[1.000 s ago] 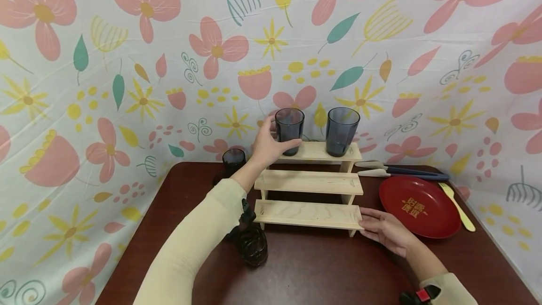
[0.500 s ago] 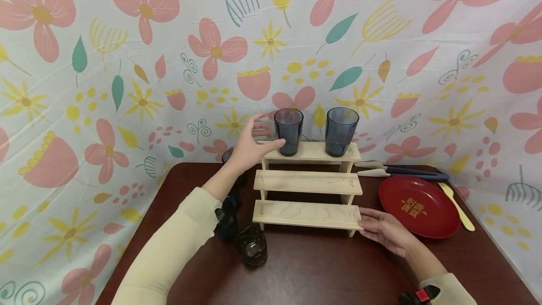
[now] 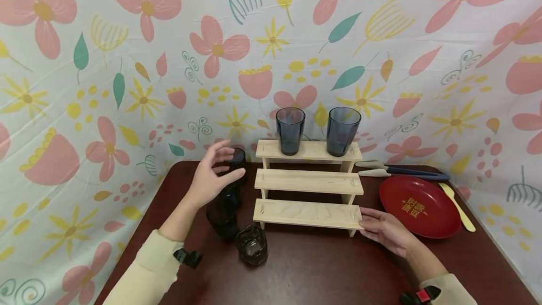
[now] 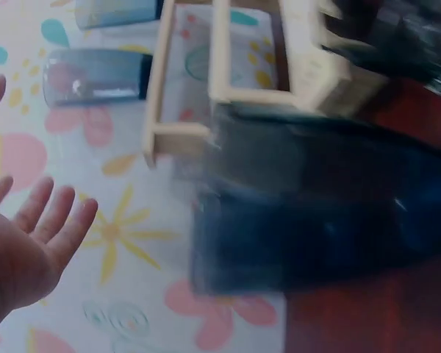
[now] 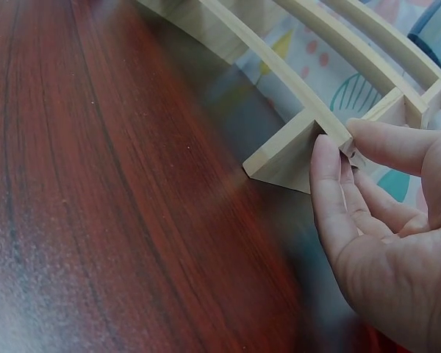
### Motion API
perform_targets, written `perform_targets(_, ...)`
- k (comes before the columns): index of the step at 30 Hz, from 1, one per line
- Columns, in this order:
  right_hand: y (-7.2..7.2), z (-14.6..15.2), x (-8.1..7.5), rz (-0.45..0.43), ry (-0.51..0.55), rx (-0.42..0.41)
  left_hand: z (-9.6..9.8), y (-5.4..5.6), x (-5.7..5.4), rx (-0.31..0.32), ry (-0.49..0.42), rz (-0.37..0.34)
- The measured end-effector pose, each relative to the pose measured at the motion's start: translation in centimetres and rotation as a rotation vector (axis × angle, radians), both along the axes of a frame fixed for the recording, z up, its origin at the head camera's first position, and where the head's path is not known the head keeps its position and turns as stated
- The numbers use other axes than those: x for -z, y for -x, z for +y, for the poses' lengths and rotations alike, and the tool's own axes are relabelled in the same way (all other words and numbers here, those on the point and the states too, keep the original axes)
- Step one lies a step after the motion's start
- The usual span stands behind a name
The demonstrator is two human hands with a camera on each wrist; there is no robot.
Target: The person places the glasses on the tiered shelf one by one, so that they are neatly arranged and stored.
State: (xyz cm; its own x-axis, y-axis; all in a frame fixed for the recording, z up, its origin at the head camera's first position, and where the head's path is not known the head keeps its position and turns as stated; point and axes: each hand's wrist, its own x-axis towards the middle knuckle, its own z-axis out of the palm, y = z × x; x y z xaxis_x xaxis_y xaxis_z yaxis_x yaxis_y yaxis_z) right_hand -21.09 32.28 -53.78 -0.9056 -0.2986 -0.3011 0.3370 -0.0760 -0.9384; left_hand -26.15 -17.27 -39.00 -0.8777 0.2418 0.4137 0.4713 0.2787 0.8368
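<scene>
A three-step wooden rack (image 3: 308, 211) stands on the table. On its top step two blue-grey glass tumblers stand upright, the left tumbler (image 3: 290, 133) and the right tumbler (image 3: 343, 131). My left hand (image 3: 207, 180) is in the air left of the rack, fingers spread and holding nothing. Beneath and behind it are several dark glasses, among them a tall glass (image 3: 223, 220) and a far glass (image 3: 238, 156). In the left wrist view a dark blue glass (image 4: 316, 220) looms blurred. My right hand (image 3: 387, 232) pinches the lowest step's right end between thumb and fingers, also seen close up by the right wrist.
A dark, wavy-walled glass cup (image 3: 252, 247) sits near the rack's front left leg. To the right lie a red plate (image 3: 440, 222) with gold characters, a yellow knife (image 3: 459, 208) and two blue-handled utensils (image 3: 406, 172). A floral cloth (image 3: 161, 84) hangs behind the table.
My left hand has let go of the left tumbler on the top step and moved left and down, over the dark glasses. The right hand stays at the rack's end.
</scene>
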Motion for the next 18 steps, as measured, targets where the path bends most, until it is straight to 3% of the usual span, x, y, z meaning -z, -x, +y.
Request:
perform_targets(11, -0.1, 0.1, 0.0, -0.001, 0.017, -0.003, -5.1, -3.9, 6.6, -0.001, 0.037, -0.018)
perform_targets(18, 0.0, 0.0, 0.0, 0.002, 0.020, -0.004, -7.0, -5.5, 10.6, -0.001, 0.032, -0.082)
